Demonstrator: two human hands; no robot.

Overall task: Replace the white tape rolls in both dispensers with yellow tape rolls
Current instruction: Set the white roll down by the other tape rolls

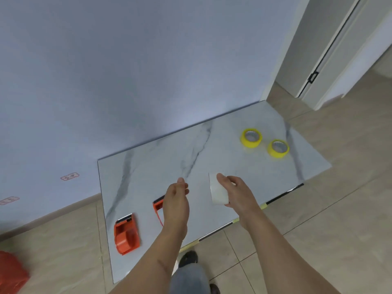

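Above a marble-patterned table [148, 166] against a pale wall: right hand [237, 194] closed around a white tape roll [218, 190], thumb on the near face, fingers wrapped behind. Left hand [177, 201] empty, fingers loosely curled and narrow, poised over the second orange dispenser [158, 204]. First orange dispenser [126, 233] lying near the table's front-left corner, its hub apparently bare of tape. Two yellow tape rolls [251, 137] [278, 148] lying flat at the far right, near one another, well apart from both dispensers.

Likely handling: rolls light and rigid across the core, outer wrap smooth and somewhat slick, loose end tacky. Best taken by the rim, thumb opposite fingers, or with a finger through the open core. Dispensers hard plastic, light enough to skid on the polished top unless steadied; toothed blade at the front edge best avoided.

Hard to make out: most of the second dispenser, masked by the left hand and wrist, so presence of a roll inside not determinable. White roll motion-blurred, its core and loose end unreadable. Red object [10, 272] at lower left cut off by the frame.
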